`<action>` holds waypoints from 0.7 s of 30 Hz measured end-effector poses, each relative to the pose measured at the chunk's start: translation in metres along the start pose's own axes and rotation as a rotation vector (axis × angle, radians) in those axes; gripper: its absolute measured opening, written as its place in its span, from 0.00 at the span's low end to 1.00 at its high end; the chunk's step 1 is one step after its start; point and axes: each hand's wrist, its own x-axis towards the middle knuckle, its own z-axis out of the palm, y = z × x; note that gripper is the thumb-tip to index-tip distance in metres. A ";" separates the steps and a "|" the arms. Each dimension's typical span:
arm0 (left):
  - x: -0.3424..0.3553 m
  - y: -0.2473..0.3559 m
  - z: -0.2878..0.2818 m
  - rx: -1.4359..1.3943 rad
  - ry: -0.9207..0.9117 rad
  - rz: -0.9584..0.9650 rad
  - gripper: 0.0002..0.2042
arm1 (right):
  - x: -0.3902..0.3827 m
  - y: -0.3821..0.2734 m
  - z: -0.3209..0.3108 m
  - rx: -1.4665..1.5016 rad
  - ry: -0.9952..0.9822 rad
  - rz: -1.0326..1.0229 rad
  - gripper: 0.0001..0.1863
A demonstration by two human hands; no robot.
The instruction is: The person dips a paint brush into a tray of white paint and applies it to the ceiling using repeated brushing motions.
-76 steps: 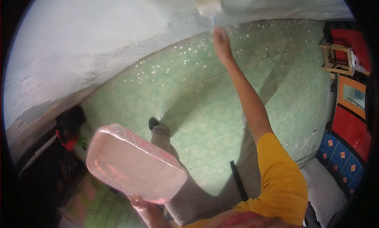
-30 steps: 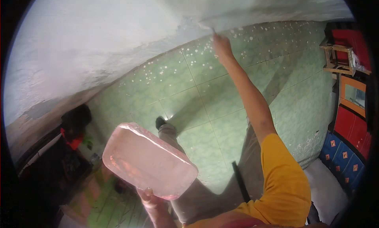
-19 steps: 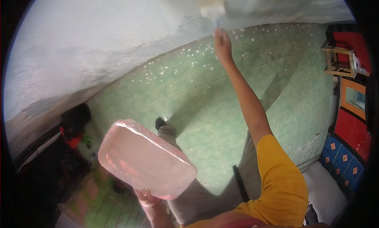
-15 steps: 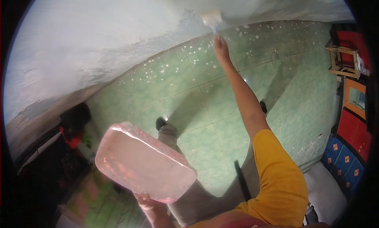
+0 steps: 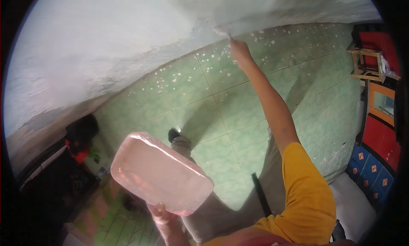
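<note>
My left hand (image 5: pixel 165 220) grips the lower edge of a pinkish, paint-smeared plastic tub (image 5: pixel 170 157), thumb over its rim. The tub is tilted, and pale paint coats its inside. Stretched far forward, my right hand (image 5: pixel 241 53) is closed round the handle of a paintbrush (image 5: pixel 222 32). Blurred bristles lie against the bottom of the pale wall (image 5: pixel 106 41), just above the floor. Patchy, rough plaster shows along the wall's lower part.
Green floor tiles (image 5: pixel 204 114) carry white paint drips along the wall. My left foot (image 5: pixel 173 134) stands on them. At right are a wooden stool (image 5: pixel 367 64), an orange-framed piece (image 5: pixel 382 100) and a blue patterned panel (image 5: pixel 367 171). Dark items (image 5: pixel 83 129) lie at left.
The brush has come down and slightly left along the wall, its bristles now flatter against it. My right forearm has swung a little right. The tub has shifted slightly right.
</note>
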 end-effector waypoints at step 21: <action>-0.012 0.046 0.005 -0.011 -0.102 -0.015 0.40 | 0.025 0.091 0.019 -0.262 0.177 -0.269 0.29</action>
